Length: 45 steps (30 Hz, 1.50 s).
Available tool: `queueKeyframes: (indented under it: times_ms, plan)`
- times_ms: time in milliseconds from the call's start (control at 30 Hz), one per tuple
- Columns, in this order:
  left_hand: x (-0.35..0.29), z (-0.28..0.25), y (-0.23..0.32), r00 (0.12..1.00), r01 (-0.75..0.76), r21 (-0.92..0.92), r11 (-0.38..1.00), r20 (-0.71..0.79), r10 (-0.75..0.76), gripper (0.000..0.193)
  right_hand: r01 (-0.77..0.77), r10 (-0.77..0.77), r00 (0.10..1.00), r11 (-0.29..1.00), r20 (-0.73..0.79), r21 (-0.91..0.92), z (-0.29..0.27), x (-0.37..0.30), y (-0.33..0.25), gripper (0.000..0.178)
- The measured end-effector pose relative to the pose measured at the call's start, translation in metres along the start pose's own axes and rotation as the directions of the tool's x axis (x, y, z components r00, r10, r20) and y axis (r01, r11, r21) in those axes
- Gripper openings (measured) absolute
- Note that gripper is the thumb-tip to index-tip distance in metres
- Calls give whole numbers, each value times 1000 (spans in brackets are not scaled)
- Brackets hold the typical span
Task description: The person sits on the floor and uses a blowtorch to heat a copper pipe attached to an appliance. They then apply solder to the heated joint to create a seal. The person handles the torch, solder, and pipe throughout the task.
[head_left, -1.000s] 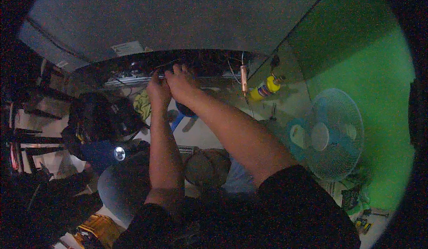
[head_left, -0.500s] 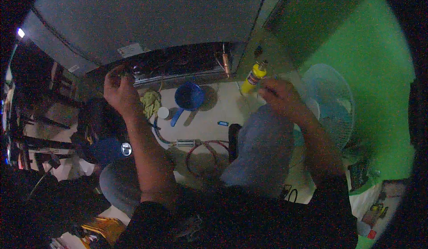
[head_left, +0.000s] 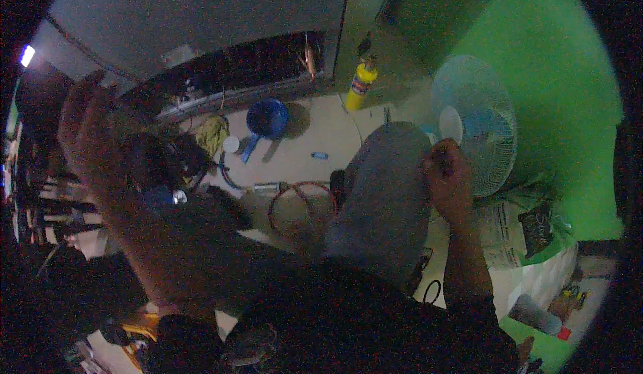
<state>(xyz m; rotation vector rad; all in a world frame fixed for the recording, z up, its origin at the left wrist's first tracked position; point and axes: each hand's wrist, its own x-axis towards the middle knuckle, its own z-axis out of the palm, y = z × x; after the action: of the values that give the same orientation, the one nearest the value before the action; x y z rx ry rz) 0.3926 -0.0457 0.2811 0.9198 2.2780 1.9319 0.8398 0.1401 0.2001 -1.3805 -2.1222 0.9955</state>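
Note:
At the left, my left hand point(head_left: 87, 123) is raised in dim light, its fingers lifted and loosely bent, apart from one another. I see nothing held in it, though the hand is dark and a little blurred. My right hand point(head_left: 449, 183) is closed just right of my grey-trousered knee point(head_left: 385, 173), in front of a standing fan point(head_left: 479, 126). Whatever its curled fingers hold, if anything, is hidden. Beyond the knee, a yellow gas cylinder point(head_left: 360, 89) with a torch head stands on the floor beside a large grey appliance point(head_left: 241, 12).
The appliance's dark open base point(head_left: 248, 66) shows copper piping point(head_left: 309, 59). Before it lie a blue dipper point(head_left: 266, 119), a yellowish cloth point(head_left: 212, 135), a white round lid point(head_left: 231, 144), a small blue item point(head_left: 319, 155) and a red hose point(head_left: 271, 206). Bags point(head_left: 499, 230) sit by the green wall point(head_left: 562, 106).
My left hand has moved left, away from the appliance's base. My right hand has drawn back from near the yellow cylinder to beside my knee. The whole view has shifted.

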Motion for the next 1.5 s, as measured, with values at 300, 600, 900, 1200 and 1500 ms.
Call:
queueKeyframes:
  times_ms: [300, 600, 900, 1200, 1500]
  plan:
    - [-80, -109, -41, 992, 82, 312, 947, 60, -106, 29, 406, -438, 898, 777, 51, -481, 49, 3, 45, 47]
    - [-22, -33, -95, 666, -134, 642, 755, 623, -411, 30, 585, -533, 807, 660, 254, -472, 83, 38, 66, 60]
    - [-80, 112, -437, 670, -375, 815, 441, 568, -479, 83, 620, -565, 784, 696, 257, -362, 113, 59, 75, 53]
    - [-102, 106, -594, 673, -456, 642, 617, 702, -233, 66, 465, -437, 883, 756, 174, -460, 118, 73, 92, 50]
    - [-104, 130, -477, 916, -192, 764, 616, 365, -168, 47, 495, -456, 867, 752, 198, -435, 135, 79, 96, 47]
